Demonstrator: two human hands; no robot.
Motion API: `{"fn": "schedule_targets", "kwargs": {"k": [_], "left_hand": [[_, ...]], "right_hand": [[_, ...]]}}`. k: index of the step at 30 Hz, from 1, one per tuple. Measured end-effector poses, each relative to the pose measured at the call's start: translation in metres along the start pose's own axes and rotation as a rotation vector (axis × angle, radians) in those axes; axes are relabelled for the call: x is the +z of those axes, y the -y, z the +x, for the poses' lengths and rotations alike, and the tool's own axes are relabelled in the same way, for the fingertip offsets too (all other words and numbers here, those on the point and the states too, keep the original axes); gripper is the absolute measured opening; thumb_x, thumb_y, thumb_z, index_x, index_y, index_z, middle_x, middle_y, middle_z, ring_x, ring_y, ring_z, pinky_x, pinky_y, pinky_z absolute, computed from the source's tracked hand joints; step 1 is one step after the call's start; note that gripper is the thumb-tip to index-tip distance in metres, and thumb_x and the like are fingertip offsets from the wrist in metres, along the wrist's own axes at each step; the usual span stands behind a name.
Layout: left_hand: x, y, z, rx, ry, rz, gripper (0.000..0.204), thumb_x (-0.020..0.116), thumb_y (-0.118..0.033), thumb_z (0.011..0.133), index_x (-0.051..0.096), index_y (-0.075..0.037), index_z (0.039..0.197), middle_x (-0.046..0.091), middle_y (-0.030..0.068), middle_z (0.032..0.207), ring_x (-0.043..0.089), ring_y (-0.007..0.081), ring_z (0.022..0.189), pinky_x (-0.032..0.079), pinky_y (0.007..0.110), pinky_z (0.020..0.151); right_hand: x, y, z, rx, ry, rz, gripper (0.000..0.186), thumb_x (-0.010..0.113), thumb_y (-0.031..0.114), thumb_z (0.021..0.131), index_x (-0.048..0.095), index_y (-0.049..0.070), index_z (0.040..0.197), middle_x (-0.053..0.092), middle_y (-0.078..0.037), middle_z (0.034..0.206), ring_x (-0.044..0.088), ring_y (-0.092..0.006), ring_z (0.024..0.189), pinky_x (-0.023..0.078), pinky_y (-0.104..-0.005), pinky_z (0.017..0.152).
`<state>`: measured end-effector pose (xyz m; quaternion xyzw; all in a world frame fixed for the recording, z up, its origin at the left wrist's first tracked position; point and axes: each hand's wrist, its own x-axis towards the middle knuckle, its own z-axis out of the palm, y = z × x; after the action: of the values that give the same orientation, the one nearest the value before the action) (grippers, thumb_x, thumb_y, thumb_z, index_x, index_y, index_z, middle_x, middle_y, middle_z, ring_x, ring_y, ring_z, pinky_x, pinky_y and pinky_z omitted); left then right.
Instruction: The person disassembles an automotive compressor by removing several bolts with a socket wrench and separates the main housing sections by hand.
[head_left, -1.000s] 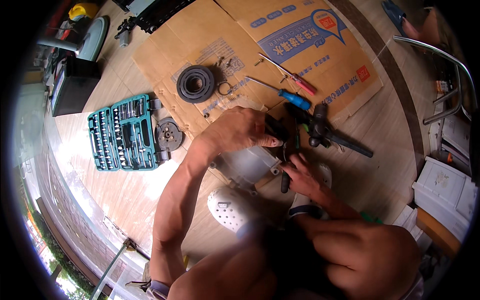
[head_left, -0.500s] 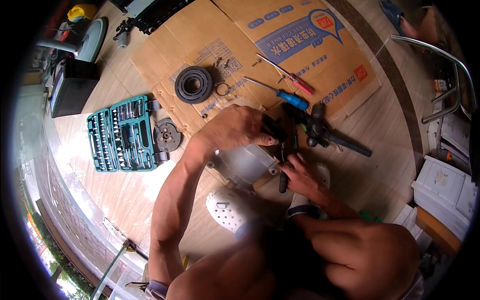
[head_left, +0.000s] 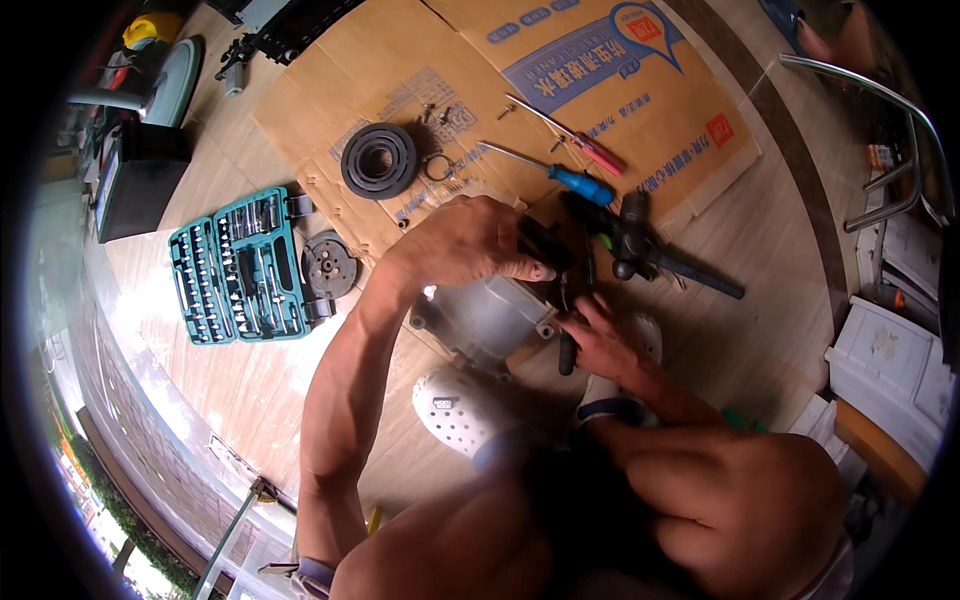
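Note:
A grey metal housing (head_left: pixel 484 322), roughly cylindrical with bolt lugs, stands between my shoes. My left hand (head_left: pixel 462 243) reaches over its far side, thumb and fingers closed on a black part (head_left: pixel 543 243) at its right end. What kind of part this is, I cannot make out. Beside the housing's right edge, my right hand (head_left: pixel 603 338) has its fingers curled at a tool with a black handle (head_left: pixel 567 353). A thin metal piece runs up from that handle toward the black part; the tool's tip is hidden.
Flattened cardboard (head_left: pixel 480 80) holds a black pulley (head_left: pixel 380 160), a metal ring (head_left: pixel 438 167), bolts, a blue screwdriver (head_left: pixel 580 185) and a red screwdriver (head_left: pixel 600 153). A black hammer (head_left: pixel 632 235) lies right. Left are a round plate (head_left: pixel 328 265) and a teal socket set (head_left: pixel 240 265).
The whole view has shifted slightly. Both hands keep nearly the same hold at the housing, and nothing has plainly been taken up or let go.

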<state>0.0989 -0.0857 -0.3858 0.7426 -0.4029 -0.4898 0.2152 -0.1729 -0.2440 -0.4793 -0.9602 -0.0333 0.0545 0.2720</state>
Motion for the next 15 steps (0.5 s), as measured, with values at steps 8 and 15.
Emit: {"fn": "schedule_targets", "kwargs": {"k": [8, 15], "left_hand": [[0.014, 0.027, 0.000, 0.190, -0.061, -0.301, 0.038, 0.072, -0.040, 0.095, 0.074, -0.002, 0.099, 0.072, 0.0077, 0.083, 0.066, 0.0186, 0.077, 0.052, 0.032, 0.072], [0.003, -0.004, 0.004, -0.016, -0.004, -0.059, 0.034, 0.076, -0.036, 0.092, 0.075, -0.003, 0.101, 0.071, 0.0080, 0.081, 0.066, 0.0186, 0.080, 0.052, 0.032, 0.074]], "right_hand": [[-0.001, 0.004, 0.004, -0.003, -0.021, 0.012, 0.033, 0.069, 0.005, 0.074, 0.072, 0.014, 0.106, 0.056, -0.009, 0.102, 0.058, -0.0338, 0.098, 0.055, -0.0457, 0.076], [0.000, -0.003, -0.003, 0.013, 0.001, -0.017, 0.039, 0.071, 0.007, 0.073, 0.073, 0.017, 0.110, 0.055, -0.009, 0.102, 0.058, -0.0333, 0.097, 0.055, -0.0449, 0.076]]}}
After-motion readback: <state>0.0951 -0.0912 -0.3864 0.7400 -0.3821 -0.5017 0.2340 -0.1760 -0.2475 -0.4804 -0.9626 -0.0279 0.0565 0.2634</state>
